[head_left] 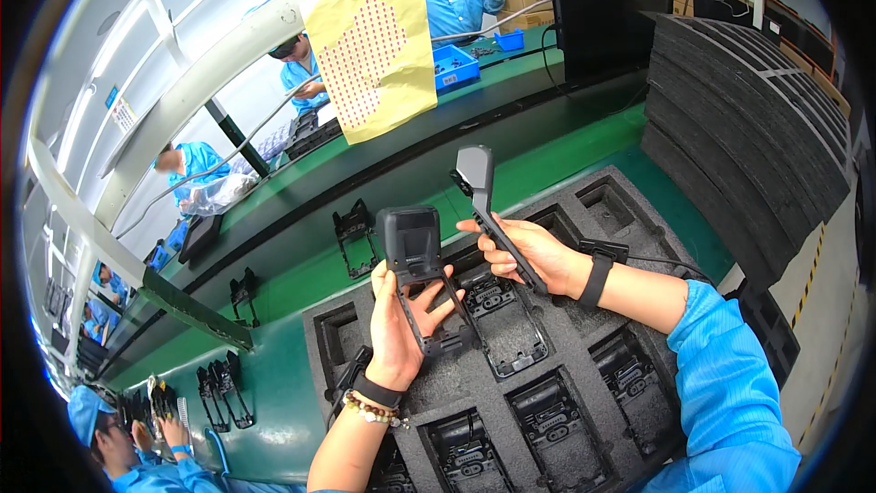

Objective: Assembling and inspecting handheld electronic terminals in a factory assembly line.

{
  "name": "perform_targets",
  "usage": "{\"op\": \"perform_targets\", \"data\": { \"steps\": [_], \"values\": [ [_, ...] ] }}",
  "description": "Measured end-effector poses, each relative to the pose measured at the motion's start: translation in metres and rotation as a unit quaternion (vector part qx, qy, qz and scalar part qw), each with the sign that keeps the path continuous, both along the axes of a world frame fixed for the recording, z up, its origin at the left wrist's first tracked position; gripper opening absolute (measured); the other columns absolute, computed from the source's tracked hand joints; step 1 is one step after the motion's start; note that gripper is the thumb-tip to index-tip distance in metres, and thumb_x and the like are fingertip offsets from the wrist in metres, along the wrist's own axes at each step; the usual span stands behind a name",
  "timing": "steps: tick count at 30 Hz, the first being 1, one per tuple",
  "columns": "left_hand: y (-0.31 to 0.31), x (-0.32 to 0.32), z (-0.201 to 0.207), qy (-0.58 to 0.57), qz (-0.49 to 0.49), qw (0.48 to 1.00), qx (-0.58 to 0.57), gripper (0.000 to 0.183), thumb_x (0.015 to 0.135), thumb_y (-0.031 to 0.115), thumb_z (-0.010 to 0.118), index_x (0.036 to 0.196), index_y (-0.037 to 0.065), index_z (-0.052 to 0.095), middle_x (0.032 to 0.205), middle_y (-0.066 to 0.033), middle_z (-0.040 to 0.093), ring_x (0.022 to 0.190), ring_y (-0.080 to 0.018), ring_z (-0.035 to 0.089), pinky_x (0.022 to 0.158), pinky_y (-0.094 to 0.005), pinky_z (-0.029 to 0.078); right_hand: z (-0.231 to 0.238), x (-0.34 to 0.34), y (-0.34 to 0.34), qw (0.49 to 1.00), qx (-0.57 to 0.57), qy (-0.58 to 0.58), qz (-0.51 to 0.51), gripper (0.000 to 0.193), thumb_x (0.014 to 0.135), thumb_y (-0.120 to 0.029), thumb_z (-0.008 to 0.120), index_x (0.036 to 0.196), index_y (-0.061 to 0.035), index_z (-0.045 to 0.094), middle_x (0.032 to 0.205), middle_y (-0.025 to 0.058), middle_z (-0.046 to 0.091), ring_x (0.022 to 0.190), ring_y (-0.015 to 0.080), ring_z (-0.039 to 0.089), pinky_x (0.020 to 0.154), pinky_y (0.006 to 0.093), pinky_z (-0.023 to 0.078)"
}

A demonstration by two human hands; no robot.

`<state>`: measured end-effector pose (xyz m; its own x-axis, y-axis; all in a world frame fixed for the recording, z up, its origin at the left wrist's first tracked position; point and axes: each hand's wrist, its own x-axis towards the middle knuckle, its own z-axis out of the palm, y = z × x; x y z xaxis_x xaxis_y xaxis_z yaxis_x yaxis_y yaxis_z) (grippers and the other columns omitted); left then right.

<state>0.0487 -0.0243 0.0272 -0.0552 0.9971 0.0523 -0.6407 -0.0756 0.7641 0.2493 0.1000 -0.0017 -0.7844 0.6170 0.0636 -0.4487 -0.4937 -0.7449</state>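
Observation:
My left hand is closed around a dark plastic device housing, with a solid upper block and an open rectangular frame below. It is upright, its broad face toward me. My right hand grips a second grey-black housing, seen nearly edge-on and tilted, its thick end up. The two housings are apart. Both hands are above a grey foam tray, where several similar black housings lie in compartments. My hands and the held parts hide some compartments.
More black frames stand on the green bench. Dark foam trays are stacked high at right. A yellow sheet with red dots hangs ahead, near a monitor and a blue bin. A co-worker sits at lower left.

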Motion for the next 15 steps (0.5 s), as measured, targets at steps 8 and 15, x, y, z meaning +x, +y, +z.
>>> {"op": "perform_targets", "data": {
  "steps": [8, 15],
  "values": [
    [-0.001, 0.0022, 0.0022, 0.051, -0.005, 0.999, 0.008, 0.04, 0.101, 0.024, 0.053, 0.136, 0.02, 0.035, 0.129, -0.0083, 0.048, 0.119, -0.0253, 0.053, 0.097, -0.0552, 0.05, -0.0026, -0.0061, 0.0023, 0.998, -0.035, -0.014, 0.059, 0.064, 0.102, -0.055, 0.038, 0.136, -0.0018, 0.047, 0.101, 0.0043, 0.061, 0.072, 0.0094, 0.053, 0.063, 0.0224, 0.044],
    [-0.0014, 0.0023, 0.0006, 0.1, 0.005, 0.995, 0.001, 0.043, 0.098, 0.018, 0.058, 0.135, 0.015, 0.038, 0.124, -0.0063, 0.05, 0.117, -0.0204, 0.054, 0.096, -0.0533, 0.051, -0.0005, -0.0077, -0.0009, 0.997, 0.004, -0.063, 0.053, 0.052, 0.104, -0.053, 0.034, 0.123, -0.0102, 0.056, 0.114, 0.0045, 0.063, 0.085, 0.0095, 0.058, 0.072, 0.0227, 0.05]
  ]
}}
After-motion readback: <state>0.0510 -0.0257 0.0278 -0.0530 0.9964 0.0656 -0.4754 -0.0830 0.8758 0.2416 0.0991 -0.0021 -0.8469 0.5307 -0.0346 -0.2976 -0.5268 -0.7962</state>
